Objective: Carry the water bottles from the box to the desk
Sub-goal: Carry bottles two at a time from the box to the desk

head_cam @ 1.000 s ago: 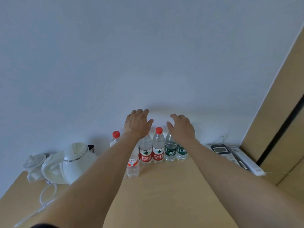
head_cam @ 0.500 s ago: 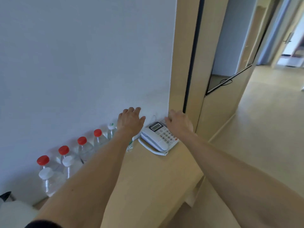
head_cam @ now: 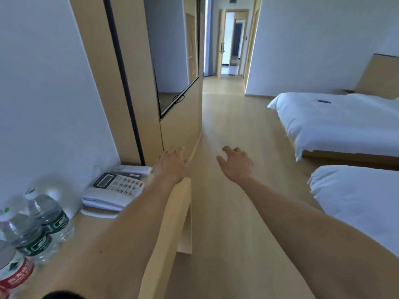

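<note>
Both hands reach forward with nothing in them, fingers loosely spread: the left hand (head_cam: 172, 167) over the desk's (head_cam: 101, 244) far corner, the right hand (head_cam: 236, 164) over open floor. Water bottles (head_cam: 46, 214) stand upright on the desk at the lower left, behind the hands and nearer the left arm. No box shows; I judge it lies somewhere ahead, out of sight.
</note>
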Tool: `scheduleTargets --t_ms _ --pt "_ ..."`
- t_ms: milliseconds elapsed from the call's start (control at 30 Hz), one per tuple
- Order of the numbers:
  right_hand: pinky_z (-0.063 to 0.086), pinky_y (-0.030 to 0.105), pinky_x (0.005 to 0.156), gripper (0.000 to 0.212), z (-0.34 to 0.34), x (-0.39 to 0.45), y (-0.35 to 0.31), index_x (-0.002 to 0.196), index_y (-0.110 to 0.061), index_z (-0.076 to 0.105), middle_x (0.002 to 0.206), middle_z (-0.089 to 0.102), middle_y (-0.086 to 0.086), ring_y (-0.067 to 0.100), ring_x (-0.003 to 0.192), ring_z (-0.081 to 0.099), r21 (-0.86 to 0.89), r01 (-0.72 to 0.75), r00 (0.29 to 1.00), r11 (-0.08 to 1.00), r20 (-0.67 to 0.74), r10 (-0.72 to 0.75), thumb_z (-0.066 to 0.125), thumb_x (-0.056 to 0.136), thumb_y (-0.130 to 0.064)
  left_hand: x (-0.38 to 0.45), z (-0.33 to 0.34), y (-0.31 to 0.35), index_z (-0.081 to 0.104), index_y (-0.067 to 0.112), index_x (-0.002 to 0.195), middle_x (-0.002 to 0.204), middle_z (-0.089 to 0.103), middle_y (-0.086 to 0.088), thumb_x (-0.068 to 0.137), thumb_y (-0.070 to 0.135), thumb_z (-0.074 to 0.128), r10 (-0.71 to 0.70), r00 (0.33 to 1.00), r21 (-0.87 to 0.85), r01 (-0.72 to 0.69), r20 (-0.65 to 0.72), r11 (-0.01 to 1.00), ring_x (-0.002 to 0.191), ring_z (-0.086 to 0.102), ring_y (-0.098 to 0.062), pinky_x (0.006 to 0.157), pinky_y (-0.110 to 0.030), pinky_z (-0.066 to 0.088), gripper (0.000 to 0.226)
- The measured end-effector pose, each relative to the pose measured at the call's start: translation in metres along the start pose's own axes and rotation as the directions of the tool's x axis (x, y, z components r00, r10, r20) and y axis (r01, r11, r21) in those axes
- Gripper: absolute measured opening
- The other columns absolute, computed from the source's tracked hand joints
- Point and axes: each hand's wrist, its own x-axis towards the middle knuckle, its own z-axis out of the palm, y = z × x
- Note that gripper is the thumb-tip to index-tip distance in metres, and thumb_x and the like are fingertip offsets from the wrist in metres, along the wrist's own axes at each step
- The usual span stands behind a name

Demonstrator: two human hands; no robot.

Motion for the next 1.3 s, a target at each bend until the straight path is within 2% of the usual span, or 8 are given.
scheduleTargets --t_ms 100,300,467,633,800,1033,1300 --pt "0.044 0.044 0.101 0.048 -0.019 -0.005 0.045 0.141 -0.024 0.048 0.134 0.053 0.014 0.034 0.126 0.049 -0.019 -0.112 0.993 0.994 -0.035 0.111 0.043 0.100 -0.049 0.015 0.015 0.048 0.038 0.021 0.151 0.150 0.045 -0.010 0.105 0.044 0.037 0.078 0.996 -0.007 -0.077 0.041 0.997 0.136 0.042 -0.032 0.108 -0.045 0.036 0.051" --pt "0.045 0.046 0.100 0.050 -0.048 -0.016 0.128 0.143 -0.023 0.046 0.135 0.051 0.013 0.032 0.124 0.049 -0.012 -0.284 0.957 0.959 -0.057 0.283 0.043 0.100 -0.049 0.040 0.050 0.136 0.039 0.026 0.149 0.149 0.047 -0.008 0.102 0.050 0.038 0.240 0.965 -0.019 -0.239 0.107 0.971 0.135 0.043 -0.034 0.106 -0.046 0.036 0.053" --pt "0.039 0.048 0.104 0.056 -0.064 -0.011 0.194 0.150 -0.027 0.037 0.151 0.039 0.009 0.030 0.137 0.038 -0.046 -0.373 0.928 0.927 0.008 0.374 0.039 0.100 -0.052 0.064 0.080 0.201 0.032 0.031 0.153 0.152 0.044 -0.007 0.101 0.057 0.035 0.312 0.930 -0.028 -0.313 0.195 0.949 0.136 0.042 -0.034 0.109 -0.048 0.033 0.058" --pt "0.030 0.050 0.112 0.064 -0.075 0.019 0.251 0.155 -0.035 0.024 0.162 0.022 0.004 0.028 0.148 0.023 -0.140 -0.377 0.912 0.916 0.115 0.393 0.036 0.098 -0.061 0.095 0.098 0.252 0.021 0.034 0.158 0.165 0.024 -0.002 0.101 0.060 0.029 0.265 0.906 -0.008 -0.278 0.330 0.961 0.150 0.022 -0.029 0.119 -0.050 0.015 0.063" --pt "0.026 0.050 0.115 0.066 -0.090 0.068 0.298 0.155 -0.036 0.023 0.163 0.023 0.007 0.027 0.150 0.020 -0.198 -0.339 0.919 0.920 0.140 0.369 0.034 0.097 -0.064 0.138 0.103 0.297 0.013 0.034 0.161 0.169 0.010 -0.001 0.102 0.061 0.026 0.217 0.900 0.026 -0.245 0.378 0.969 0.155 0.011 -0.026 0.124 -0.051 0.008 0.066" --pt "0.025 0.049 0.116 0.067 -0.105 0.132 0.345 0.155 -0.036 0.026 0.162 0.025 0.005 0.028 0.149 0.023 -0.230 -0.329 0.912 0.916 0.175 0.372 0.033 0.095 -0.066 0.192 0.119 0.351 0.012 0.032 0.161 0.170 0.009 -0.001 0.102 0.059 0.028 0.185 0.910 0.053 -0.220 0.370 0.974 0.155 0.009 -0.027 0.123 -0.050 0.007 0.067" --pt "0.028 0.048 0.116 0.067 -0.093 0.218 0.371 0.155 -0.036 0.024 0.161 0.028 0.005 0.029 0.147 0.027 -0.258 -0.306 0.909 0.917 0.208 0.362 0.034 0.096 -0.064 0.271 0.155 0.384 0.016 0.034 0.160 0.168 0.013 0.000 0.101 0.056 0.033 0.179 0.917 0.047 -0.209 0.357 0.977 0.154 0.012 -0.026 0.123 -0.050 0.011 0.065"
